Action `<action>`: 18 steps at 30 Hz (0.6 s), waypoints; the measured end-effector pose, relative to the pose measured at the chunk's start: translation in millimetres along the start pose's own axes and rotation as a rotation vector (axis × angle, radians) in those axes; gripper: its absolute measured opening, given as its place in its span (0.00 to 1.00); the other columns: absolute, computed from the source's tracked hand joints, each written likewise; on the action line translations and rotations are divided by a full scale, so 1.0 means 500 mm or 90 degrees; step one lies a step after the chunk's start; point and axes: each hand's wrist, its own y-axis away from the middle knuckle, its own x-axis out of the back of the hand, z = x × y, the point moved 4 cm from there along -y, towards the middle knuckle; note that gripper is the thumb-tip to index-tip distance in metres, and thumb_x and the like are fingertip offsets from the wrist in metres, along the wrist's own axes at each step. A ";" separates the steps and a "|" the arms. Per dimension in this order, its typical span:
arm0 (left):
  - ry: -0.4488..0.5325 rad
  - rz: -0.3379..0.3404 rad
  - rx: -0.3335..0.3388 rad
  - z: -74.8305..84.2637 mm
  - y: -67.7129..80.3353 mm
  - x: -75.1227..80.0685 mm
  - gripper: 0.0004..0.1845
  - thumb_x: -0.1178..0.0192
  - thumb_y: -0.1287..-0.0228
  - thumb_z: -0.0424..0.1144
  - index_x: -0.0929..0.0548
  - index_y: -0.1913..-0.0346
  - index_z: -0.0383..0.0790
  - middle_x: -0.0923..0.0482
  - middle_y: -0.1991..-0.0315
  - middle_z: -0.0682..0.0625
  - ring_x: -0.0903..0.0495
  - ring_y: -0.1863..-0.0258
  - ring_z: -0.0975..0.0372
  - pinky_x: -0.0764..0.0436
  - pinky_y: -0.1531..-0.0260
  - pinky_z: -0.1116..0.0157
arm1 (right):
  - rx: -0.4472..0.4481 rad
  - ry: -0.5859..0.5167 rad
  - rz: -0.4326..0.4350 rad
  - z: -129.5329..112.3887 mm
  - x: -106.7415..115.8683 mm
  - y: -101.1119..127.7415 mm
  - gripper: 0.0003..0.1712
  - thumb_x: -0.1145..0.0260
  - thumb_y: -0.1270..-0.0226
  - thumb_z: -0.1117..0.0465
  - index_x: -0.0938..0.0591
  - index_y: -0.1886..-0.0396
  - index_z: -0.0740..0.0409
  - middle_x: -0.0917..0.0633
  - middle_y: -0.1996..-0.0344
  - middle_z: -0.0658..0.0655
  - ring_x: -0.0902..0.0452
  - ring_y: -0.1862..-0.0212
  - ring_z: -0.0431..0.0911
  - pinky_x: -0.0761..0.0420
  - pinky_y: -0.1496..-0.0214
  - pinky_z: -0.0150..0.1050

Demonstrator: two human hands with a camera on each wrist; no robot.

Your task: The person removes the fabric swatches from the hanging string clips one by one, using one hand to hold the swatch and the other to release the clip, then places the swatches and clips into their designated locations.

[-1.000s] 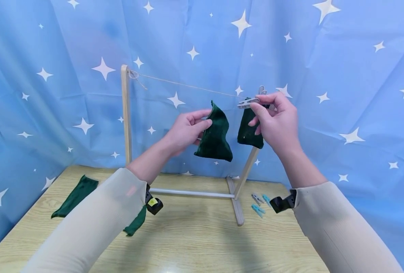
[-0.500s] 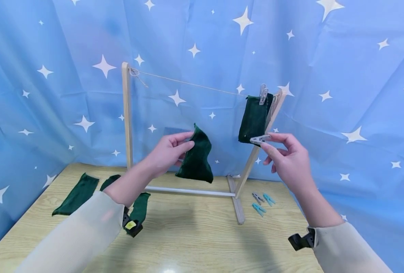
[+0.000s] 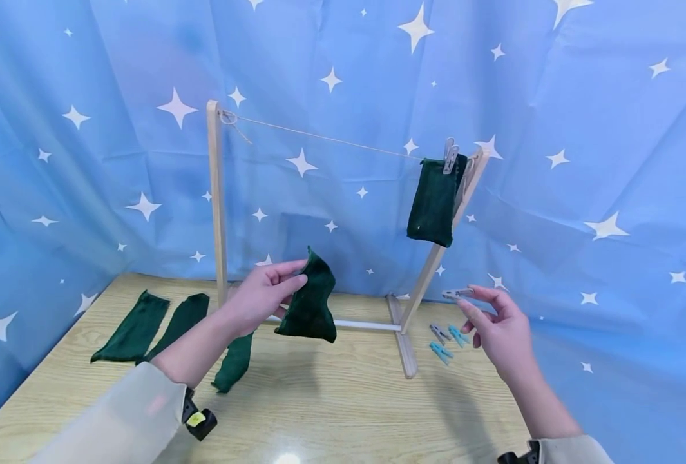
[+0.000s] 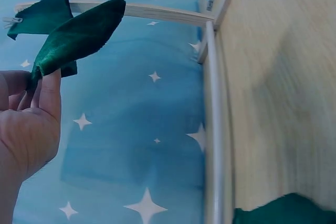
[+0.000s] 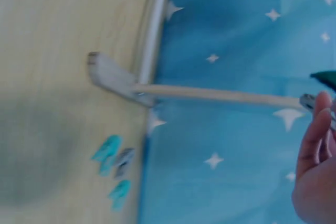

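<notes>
My left hand (image 3: 264, 293) pinches the top corner of a dark green cloth (image 3: 310, 303), which hangs above the table; the left wrist view shows that cloth (image 4: 73, 35) rising from my fingertips. My right hand (image 3: 493, 322) pinches a grey clothespin (image 3: 457, 294) between thumb and forefinger, low on the right near the rack's foot. Another green cloth (image 3: 433, 203) hangs pegged by a grey clothespin (image 3: 449, 154) at the right end of the string (image 3: 319, 136) of a wooden drying rack (image 3: 218, 200).
Green cloths (image 3: 134, 325) lie on the wooden table (image 3: 343, 412) at the left, with one more (image 3: 234, 361) below my left hand. Loose blue and grey clothespins (image 3: 444, 341) lie by the rack's right foot, also in the right wrist view (image 5: 115, 169). A blue starry curtain surrounds the table.
Both hands have come down from the string towards the table. The left hand still carries its green cloth and the right hand its grey clothespin.
</notes>
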 end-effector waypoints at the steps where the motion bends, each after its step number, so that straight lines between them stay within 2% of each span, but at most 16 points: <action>1: 0.005 -0.001 0.004 -0.006 0.003 0.000 0.30 0.44 0.12 0.46 0.32 0.14 0.49 0.37 0.76 0.54 0.28 0.68 0.58 0.19 0.66 0.63 | -0.009 -0.003 0.003 0.012 0.001 0.002 0.28 0.29 0.19 0.48 0.21 0.27 0.52 0.18 0.43 0.32 0.14 0.69 0.38 0.16 0.72 0.37; 5: 0.021 0.001 0.018 -0.025 0.016 0.002 0.30 0.44 0.12 0.45 0.32 0.14 0.48 0.38 0.78 0.55 0.29 0.68 0.58 0.20 0.66 0.62 | -0.049 -0.023 0.010 0.063 0.007 0.007 0.28 0.28 0.19 0.49 0.21 0.27 0.51 0.18 0.45 0.31 0.14 0.70 0.38 0.16 0.73 0.36; 11: 0.009 0.007 0.029 -0.059 0.036 0.007 0.30 0.43 0.12 0.45 0.32 0.14 0.46 0.36 0.74 0.54 0.27 0.65 0.56 0.17 0.63 0.60 | -0.092 -0.013 0.017 0.134 0.018 0.018 0.29 0.28 0.19 0.49 0.22 0.27 0.55 0.19 0.44 0.30 0.14 0.69 0.37 0.16 0.72 0.37; 18: 0.019 -0.008 0.050 -0.095 0.059 0.010 0.32 0.42 0.13 0.46 0.34 0.14 0.45 0.38 0.72 0.53 0.30 0.68 0.57 0.19 0.69 0.63 | -0.143 0.026 0.022 0.205 0.030 0.028 0.34 0.28 0.20 0.46 0.24 0.25 0.58 0.22 0.47 0.36 0.15 0.66 0.35 0.16 0.70 0.37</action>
